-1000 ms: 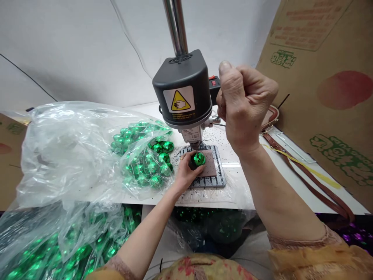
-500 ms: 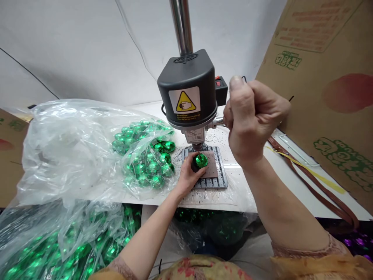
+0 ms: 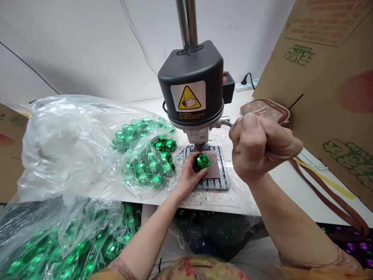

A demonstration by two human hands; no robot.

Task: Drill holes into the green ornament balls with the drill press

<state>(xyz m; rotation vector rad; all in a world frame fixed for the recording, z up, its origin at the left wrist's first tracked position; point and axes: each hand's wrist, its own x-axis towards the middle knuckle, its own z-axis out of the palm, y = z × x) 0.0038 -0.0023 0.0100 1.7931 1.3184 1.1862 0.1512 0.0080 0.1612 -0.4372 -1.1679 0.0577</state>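
Note:
My left hand (image 3: 190,173) pinches a shiny green faceted ball (image 3: 203,160) between thumb and fingers. The ball rests on a brownish square pad (image 3: 214,171) atop the slotted grey base (image 3: 225,181) of a small bench drill press (image 3: 190,85). Directly above the ball is the drill chuck (image 3: 200,147); I cannot tell whether the bit touches it. My right hand (image 3: 259,146) is closed in a fist round the end of the press's feed lever (image 3: 227,123), to the right of the black motor housing. Its grip hides the lever's end.
Clear plastic bags with many green balls (image 3: 151,167) lie left of the press and below the table edge (image 3: 58,241). Dark shavings are scattered around the base. A handbag (image 3: 264,109), brown strap (image 3: 329,194), power strip (image 3: 247,84) and large cardboard box (image 3: 326,89) are at right.
My right hand has come down with the feed lever, uncovering the handbag and power strip behind it. My left hand still holds the ball under the chuck. The view has shifted slightly.

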